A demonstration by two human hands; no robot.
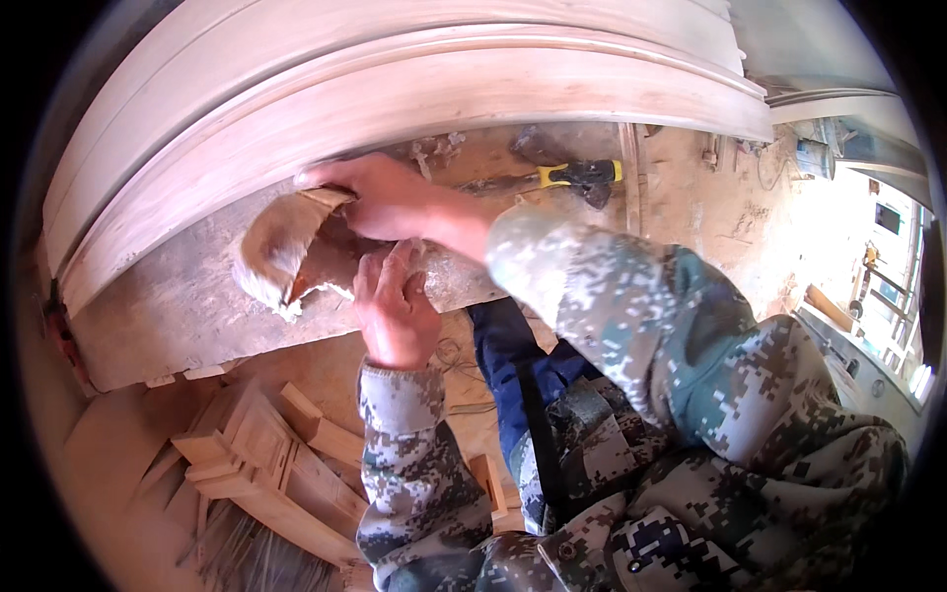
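Note:
A curled sheet of what looks like sandpaper, tan outside and dark brown inside with a ragged pale lower edge, is bent over above the workbench. My right hand reaches in from the right and grips its upper edge between thumb and fingers. Closer to me, my left hand has bent fingers closed at the sheet's near right side; the fingertips are partly hidden. Just beyond the hands runs a long pale wooden moulding with stepped profiles.
A yellow and black handled tool lies on the bench to the right, beside a thin wooden strip. Below the bench, at the left, are wooden pieces. A bright window is at the far right.

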